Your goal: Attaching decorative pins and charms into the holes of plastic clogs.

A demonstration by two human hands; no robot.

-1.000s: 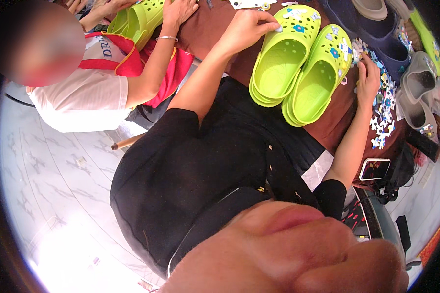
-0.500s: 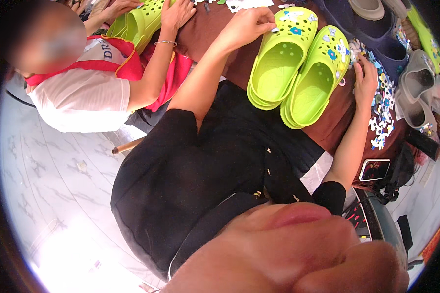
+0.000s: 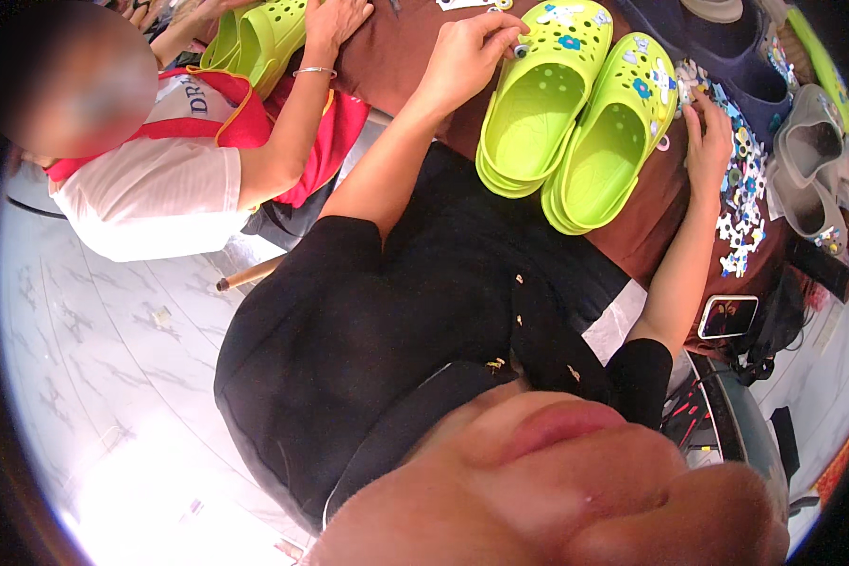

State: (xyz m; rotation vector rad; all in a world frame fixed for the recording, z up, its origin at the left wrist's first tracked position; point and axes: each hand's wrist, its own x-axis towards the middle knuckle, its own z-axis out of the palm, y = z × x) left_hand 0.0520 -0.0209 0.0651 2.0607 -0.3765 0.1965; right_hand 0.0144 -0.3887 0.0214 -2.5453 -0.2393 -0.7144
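Two lime-green clogs, a left clog [image 3: 528, 118] and a right clog [image 3: 602, 151], lie side by side on the brown cloth, toes pointing away. White figures and blue flower charms sit in their perforated toes. Beside the left clog's outer edge, my left hand [image 3: 464, 64] pinches a small round shoe charm [image 3: 521, 51], white with a dark middle, between thumb and fingertips. To the right of the clogs, my right hand [image 3: 709, 146] has its fingers slightly bent and apart at the edge of a pile of loose charms [image 3: 743, 203]. Its fingertips touch the pile.
Navy clogs [image 3: 759, 80] and grey clogs [image 3: 807, 141] stand beyond the pile at right. A phone [image 3: 728, 317] lies near the table's right edge. At left sits a co-worker in a red vest [image 3: 231, 108], hands at another green pair [image 3: 272, 42]. White charm sheets [image 3: 467, 3] lie at the far edge.
My left hand has turned slightly, and the charm's round face now shows where mostly its white edge did. My right hand stays at the pile. The whole view has shifted a little.
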